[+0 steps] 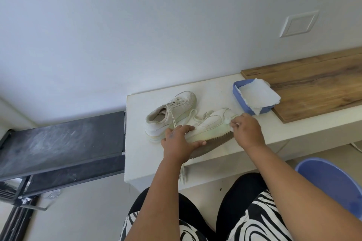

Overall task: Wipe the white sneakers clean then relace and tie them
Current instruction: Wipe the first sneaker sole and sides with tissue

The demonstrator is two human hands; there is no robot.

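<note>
**White sneaker held on its side and wiped on the tabletop**

The left hand (179, 141) grips the heel end of a white low-top sneaker with a dark ridged sole (210, 129), fingers curled over the upper and thumb against the sole edge. The shoe lies tipped on its side near the front of the white tabletop (141, 154), sole toward the person. The right hand (247, 131) pinches a small white wipe (228, 122) against the toe end of this sneaker. Its loose white laces (197, 116) trail across the tabletop, and one end hangs over the front edge.

Just behind stands the second white sneaker (170, 115), upright and laced. To the right sits a blue rectangular plastic tray (242, 103) holding white paper tissues (258, 96), partly on a brown wooden board (317, 82). A blue plastic basin (333, 182) stands on the floor at the right.
</note>
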